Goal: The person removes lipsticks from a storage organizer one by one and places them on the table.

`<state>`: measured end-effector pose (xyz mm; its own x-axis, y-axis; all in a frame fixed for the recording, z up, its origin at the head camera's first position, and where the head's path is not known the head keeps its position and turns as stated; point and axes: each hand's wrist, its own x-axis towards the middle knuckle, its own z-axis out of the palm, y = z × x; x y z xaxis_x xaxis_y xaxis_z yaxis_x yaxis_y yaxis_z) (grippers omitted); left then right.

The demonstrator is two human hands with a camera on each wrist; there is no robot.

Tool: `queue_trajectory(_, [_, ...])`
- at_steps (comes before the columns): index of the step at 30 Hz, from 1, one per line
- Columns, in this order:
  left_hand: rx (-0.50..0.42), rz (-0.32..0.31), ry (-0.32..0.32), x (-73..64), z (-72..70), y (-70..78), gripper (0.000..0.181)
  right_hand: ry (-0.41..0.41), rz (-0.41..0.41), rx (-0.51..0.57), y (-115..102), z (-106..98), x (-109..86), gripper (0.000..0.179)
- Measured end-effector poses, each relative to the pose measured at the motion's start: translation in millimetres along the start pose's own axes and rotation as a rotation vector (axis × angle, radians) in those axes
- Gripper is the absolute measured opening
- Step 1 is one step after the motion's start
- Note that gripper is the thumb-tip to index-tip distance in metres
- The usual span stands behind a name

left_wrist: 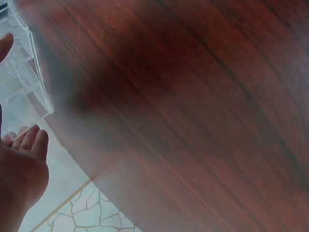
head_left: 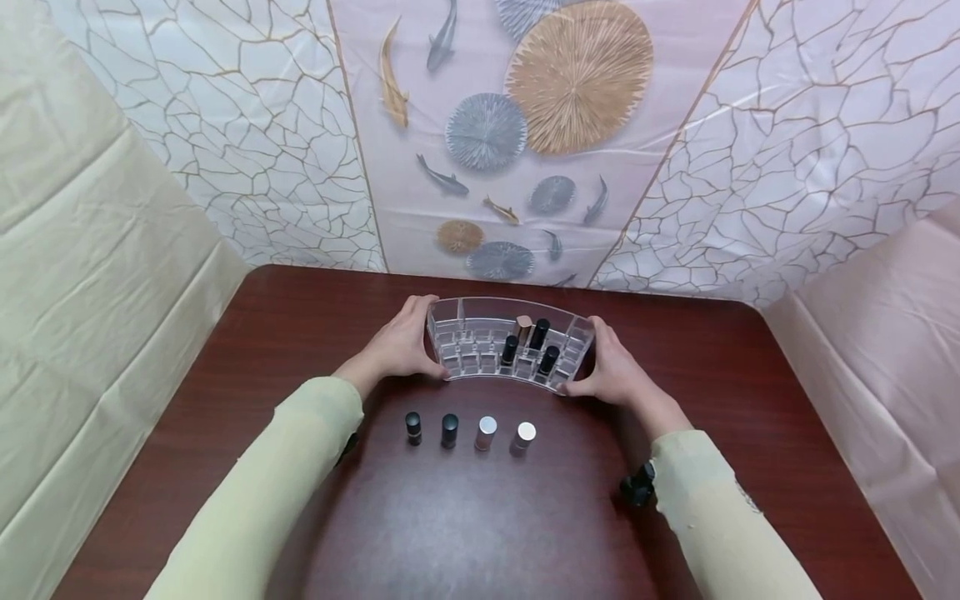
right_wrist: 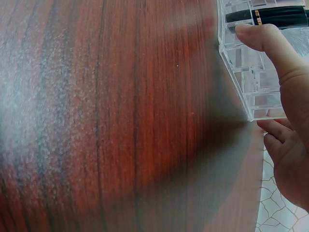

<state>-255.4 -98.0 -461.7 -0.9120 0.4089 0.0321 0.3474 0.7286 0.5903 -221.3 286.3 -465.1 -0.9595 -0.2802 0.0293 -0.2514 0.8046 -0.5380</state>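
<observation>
A clear, curved lipstick organizer (head_left: 468,363) with stepped compartments is held at both ends. My left hand (head_left: 405,340) grips its left end, thumb at the front corner and fingers toward the back. At the right end my right hand (head_left: 613,365) holds it the same way; in the right wrist view the thumb (right_wrist: 263,36) lies over the front beside a black lipstick tube (right_wrist: 285,17). Several tubes stand in the organizer's right half: a rose-gold one (head_left: 523,327) and black ones (head_left: 550,360).
In front of the organizer several tubes stand in a row on the dark red wooden table (head_left: 465,533): black ones (head_left: 413,427) on the left, a silver-capped one (head_left: 486,432) and a white-capped one (head_left: 524,435) on the right. Behind hangs a patterned cloth (head_left: 495,217).
</observation>
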Motion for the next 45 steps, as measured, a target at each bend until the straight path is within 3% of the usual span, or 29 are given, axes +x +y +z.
queue_trajectory(19, [-0.036,-0.012,-0.039,5.4,2.8,1.2,0.129,0.008,-0.001,0.008,-1,-1,0.0,0.117])
queue_trajectory(37, [0.192,-0.050,-0.131,7.1,-3.9,14.5,0.134,0.011,-0.002,0.009,-1,1,-2.0,0.121])
queue_trajectory(45, [0.285,-0.040,-0.123,6.8,-3.3,19.1,0.133,0.005,0.000,-0.006,1,-1,0.8,0.124])
